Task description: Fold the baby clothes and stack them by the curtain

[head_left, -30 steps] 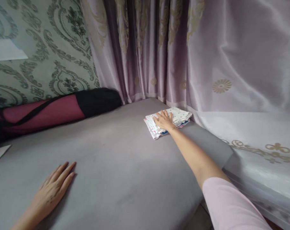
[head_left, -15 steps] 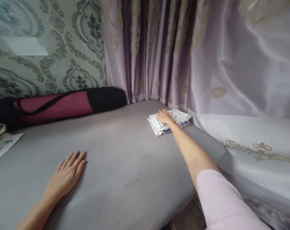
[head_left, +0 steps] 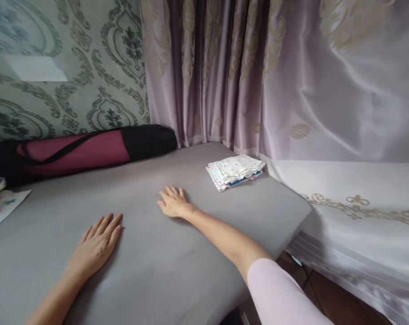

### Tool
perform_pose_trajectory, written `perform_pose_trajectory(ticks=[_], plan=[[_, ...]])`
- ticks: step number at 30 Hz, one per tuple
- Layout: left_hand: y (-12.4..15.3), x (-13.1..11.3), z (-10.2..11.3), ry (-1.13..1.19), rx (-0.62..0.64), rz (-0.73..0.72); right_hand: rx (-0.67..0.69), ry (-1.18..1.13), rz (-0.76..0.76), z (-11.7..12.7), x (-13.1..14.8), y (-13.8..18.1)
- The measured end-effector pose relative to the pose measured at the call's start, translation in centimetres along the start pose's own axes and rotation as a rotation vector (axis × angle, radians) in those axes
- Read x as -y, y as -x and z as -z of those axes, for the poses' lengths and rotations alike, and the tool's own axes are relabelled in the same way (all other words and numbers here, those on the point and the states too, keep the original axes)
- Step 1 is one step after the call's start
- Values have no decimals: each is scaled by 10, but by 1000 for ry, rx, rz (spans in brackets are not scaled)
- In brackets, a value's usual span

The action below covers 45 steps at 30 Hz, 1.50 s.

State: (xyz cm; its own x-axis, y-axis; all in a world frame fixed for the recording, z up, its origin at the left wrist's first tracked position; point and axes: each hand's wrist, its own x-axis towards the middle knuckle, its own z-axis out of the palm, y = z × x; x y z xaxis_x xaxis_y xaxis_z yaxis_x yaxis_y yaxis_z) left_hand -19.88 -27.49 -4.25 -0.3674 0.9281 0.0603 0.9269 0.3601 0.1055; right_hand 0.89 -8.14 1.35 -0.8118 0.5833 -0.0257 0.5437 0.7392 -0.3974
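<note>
Two bare hands lie palm down on a grey-covered bed (head_left: 163, 266) in a curtained corner, the fingers of both loosely spread and grasping nothing. The left hand (head_left: 98, 246) rests flat in the foreground, probably steadying a body that leans forward; the right hand (head_left: 172, 203), at the end of an outstretched arm in a pink sleeve (head_left: 278, 293), appears to touch the cover farther in, its fanned fingers suited to spreading light pressure. Beyond it and to the right, well apart from either hand, a folded stack of patterned cloths (head_left: 240, 166) sits near the foot of the mauve curtain (head_left: 288, 90). A speckled white piece tops the pile and blue shows lower down; laid flat, the layers seem to need no support. A long maroon-and-black bag (head_left: 75, 151) lies lengthwise along the patterned wall (head_left: 123, 58), likely because its shape fits there. At far left, near the bag, printed sheets (head_left: 11, 203) are cut off by the frame; whether paper or fabric cannot be told.
</note>
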Motion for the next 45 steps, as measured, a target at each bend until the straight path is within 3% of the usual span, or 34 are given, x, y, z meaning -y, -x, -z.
perform_pose_trajectory(ticks=[6,11,15,19,22,28,31,34,37,40,45], plan=[[1,-18,17,-17,5,31,65,-35,129,-22,52,5],[6,-34,29,70,29,81,57,99,120,-31,59,11],[2,-25,32,195,14,56,-19,247,152,-46,55,2],[-3,6,41,458,-35,3,-64,342,157,-58,54,-6],[0,47,55,549,-187,221,-74,372,165,-61,54,-6],[31,148,98,339,-419,616,-102,389,171,-61,54,-6],[51,182,120,217,-496,743,-120,372,176,-64,53,-7],[65,200,132,23,-515,861,-126,355,173,-66,52,-9],[74,208,135,-138,-431,915,-139,342,173,-67,51,-9],[78,212,136,-126,-371,912,-149,343,178,-67,51,-9],[76,217,146,-39,-398,928,-143,367,180,-65,53,-8]])
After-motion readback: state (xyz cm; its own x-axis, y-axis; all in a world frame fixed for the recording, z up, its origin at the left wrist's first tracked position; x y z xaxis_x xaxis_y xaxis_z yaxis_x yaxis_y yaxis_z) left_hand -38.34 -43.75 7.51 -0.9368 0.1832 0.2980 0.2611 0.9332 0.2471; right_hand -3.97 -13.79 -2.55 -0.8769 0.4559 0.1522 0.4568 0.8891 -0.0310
